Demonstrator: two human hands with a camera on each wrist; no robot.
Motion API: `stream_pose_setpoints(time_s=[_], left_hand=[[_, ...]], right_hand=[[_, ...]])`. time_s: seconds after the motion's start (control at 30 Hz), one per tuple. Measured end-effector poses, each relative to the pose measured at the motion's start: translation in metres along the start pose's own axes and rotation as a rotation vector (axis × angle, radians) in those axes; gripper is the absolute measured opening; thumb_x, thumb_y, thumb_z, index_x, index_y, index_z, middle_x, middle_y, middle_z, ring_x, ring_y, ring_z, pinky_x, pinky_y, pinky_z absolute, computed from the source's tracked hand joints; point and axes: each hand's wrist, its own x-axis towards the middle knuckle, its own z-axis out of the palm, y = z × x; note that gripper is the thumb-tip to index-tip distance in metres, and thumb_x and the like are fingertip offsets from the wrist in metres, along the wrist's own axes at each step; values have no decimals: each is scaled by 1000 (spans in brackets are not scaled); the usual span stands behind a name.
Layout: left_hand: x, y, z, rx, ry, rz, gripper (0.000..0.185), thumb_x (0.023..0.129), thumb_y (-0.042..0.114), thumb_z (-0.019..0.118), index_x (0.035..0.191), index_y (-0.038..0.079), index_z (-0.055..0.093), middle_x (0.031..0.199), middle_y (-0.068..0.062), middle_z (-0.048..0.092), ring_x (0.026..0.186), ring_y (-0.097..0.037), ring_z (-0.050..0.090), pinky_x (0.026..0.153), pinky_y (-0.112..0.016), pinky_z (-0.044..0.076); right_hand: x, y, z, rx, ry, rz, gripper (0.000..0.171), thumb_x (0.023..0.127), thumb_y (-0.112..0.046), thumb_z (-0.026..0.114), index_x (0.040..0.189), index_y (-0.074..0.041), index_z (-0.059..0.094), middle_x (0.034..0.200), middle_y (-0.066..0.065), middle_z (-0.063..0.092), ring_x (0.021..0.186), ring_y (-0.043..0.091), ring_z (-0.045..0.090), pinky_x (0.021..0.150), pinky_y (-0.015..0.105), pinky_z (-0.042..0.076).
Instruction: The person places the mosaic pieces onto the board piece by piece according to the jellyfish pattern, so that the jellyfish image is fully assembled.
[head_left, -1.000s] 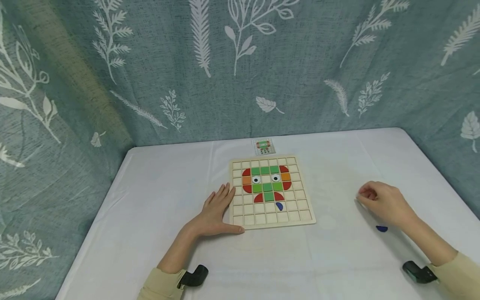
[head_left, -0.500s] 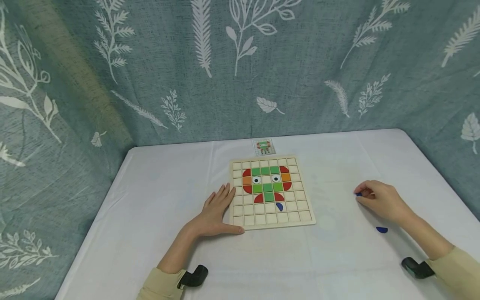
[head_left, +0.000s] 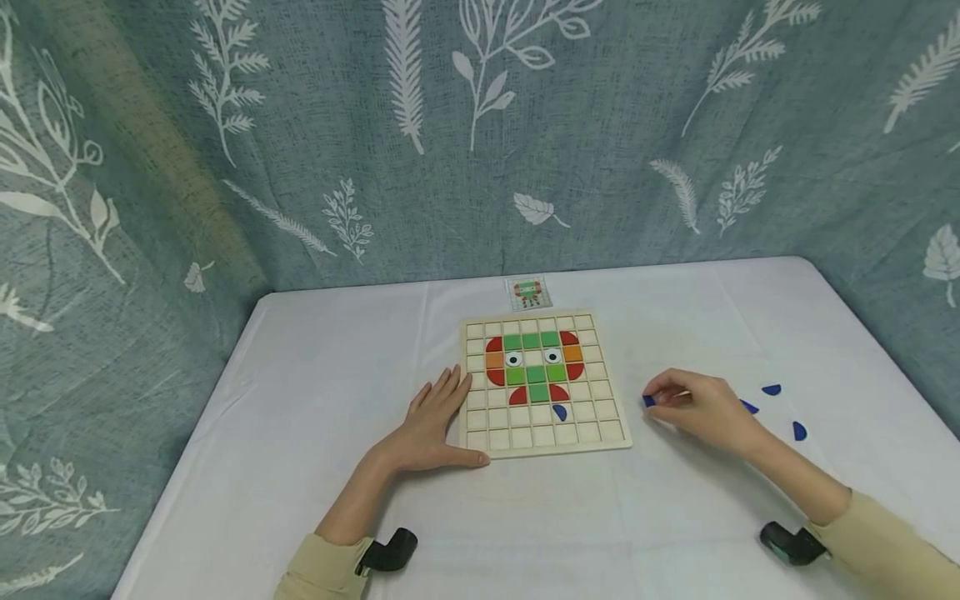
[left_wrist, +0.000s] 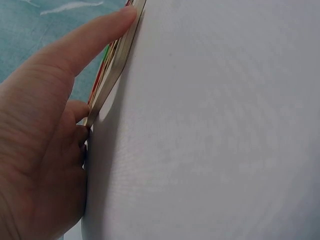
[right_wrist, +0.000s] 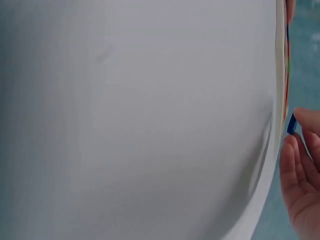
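Observation:
My left hand lies with spread, straight fingers on the left edge and lower left corner of a wooden grid board. In the left wrist view its thumb rests against the board's side. Red, orange and green tiles with two eye tiles form a face in the grid. One blue tile with a curved edge lies askew below the face. To the right of the board, my right hand pinches a small blue tile between thumb and fingertips; the right wrist view shows it edge-on.
Three more blue tiles lie on the white tablecloth beyond the right hand: one at the back, one to the right and one partly hidden by the hand. A small picture card lies behind the board.
My right hand has moved left toward the board with a blue tile between its fingertips. Blue tiles it covered before now show on the cloth. The left hand has stayed put.

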Motion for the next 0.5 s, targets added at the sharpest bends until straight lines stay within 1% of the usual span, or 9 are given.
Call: stream_pose_setpoints(time_s=[0.13,0.23,0.37,0.5], left_hand=[[-1,0,0,3,-7,-7,119,73,57,78,157,6,11,163,-11,0,149,-23,-7,117,-48,-2],[0,0,0,6,-11,-12,119,73,58,78,157,7,10,163,-10,-1,149,-22,-7,117,-48,-3],[1,-1,0,13,-10,-10,119,73,58,77,157,7,10,163,-9,-1,149,-22,-7,117,-48,-3],[2,-1,0,20,-9,-5,119,73,58,77,157,7,10,163,-10,-1,149,-22,-7,117,-48,-2]], right_hand=[[9,-23,21,86,-108,-93,18,84,-7,76,99,-11,69,92,-6,65,83,10,59,79,26,55],[16,-38,34,126,-190,-176,18,84,-8,77,100,-12,69,92,-7,65,83,9,58,78,25,54],[24,-50,47,124,-257,-255,19,85,-8,76,102,-13,70,94,-8,66,84,9,58,74,24,53],[27,-54,54,99,-285,-289,19,86,-7,74,103,-13,70,95,-9,66,83,8,58,72,24,52]])
